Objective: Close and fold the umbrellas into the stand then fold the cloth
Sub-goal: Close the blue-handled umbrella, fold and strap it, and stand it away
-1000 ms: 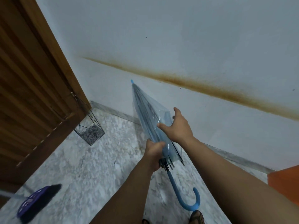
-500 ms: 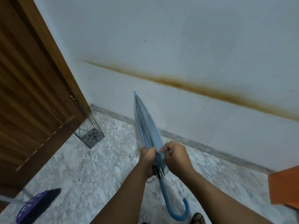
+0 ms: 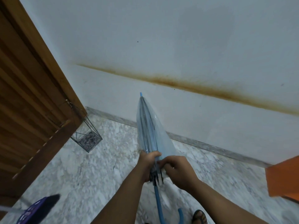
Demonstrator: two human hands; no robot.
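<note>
Umbrella point(image 3: 149, 135) first: it's a see-through one with a pale blue tint and dark ribs, collapsed into a loose cone and held up in mid-air in front of the white wall point(image 3: 178, 38), tip pointing up and away, blue crook handle point(image 3: 159, 206) hanging down toward the floor point(image 3: 90, 172). Both hands are on it right where the canopy bunches above the rib ends. The left hand point(image 3: 148, 164) is wrapped around the gathered canopy and shaft, fingers curled tight. The right hand point(image 3: 178, 168) sits just beside it, touching it, fingertips pinching the loose plastic edge of the canopy against the bundle. The upper part of the canopy isn't wrapped snug, it's still kind of puffy on the right side. Off to the left, well apart from the umbrella, a thin wire stand point(image 3: 87, 138) sits on the marble-look floor by the corner of a brown wooden door point(image 3: 29, 97). A rusty brown streak point(image 3: 186, 84) runs across the wall. Something orange point(image 3: 283, 178) pokes in at the right edge, can't tell what it is. Bottom left there's a purple brush point(image 3: 37, 209) with dark bristles, a bit blurred. A sandalled foot point(image 3: 199, 216) shows at the bottom near the handle.
</note>
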